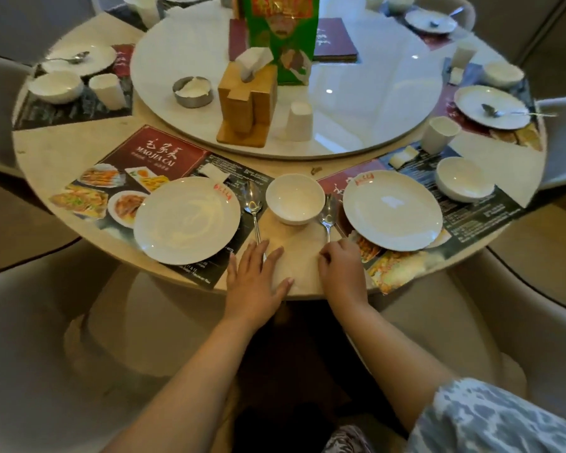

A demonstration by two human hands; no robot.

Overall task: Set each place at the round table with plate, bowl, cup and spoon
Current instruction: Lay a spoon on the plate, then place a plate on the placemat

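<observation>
Landmark: small white bowl (291, 199) near the counter (294, 256) front edge, in the bare wedge between two placemats. Left of bowl: left spoon (254, 207), handle running toward the edge; left hand (255, 282) lies flat over the handle end, fingers spread, palm hanging past the rim. Right of bowl: right spoon (326, 217); right hand (342, 269) with fingers curled at its handle tip, appears to pinch it, contact hard to make out. Further left of bowl: left plate (187, 220) on the menu placemat (138, 171), plate edge close to the counter rim. Further right: right plate (392, 210), overlapping its mat, second bowl (464, 179) beyond it. Behind the bowl: lazy Susan (356, 93) carrying an upturned cup (297, 122), wooden napkin holder (247, 106), metal ashtray (192, 92), green box (280, 34), top cut off. Open counter only in the narrow wedge around the bowl and the band between it and the lazy Susan. Far-left setting (76, 76) and far-right settings blurred; back settings cut by the frame top. Chairs ring the counter, partly out of frame.
</observation>
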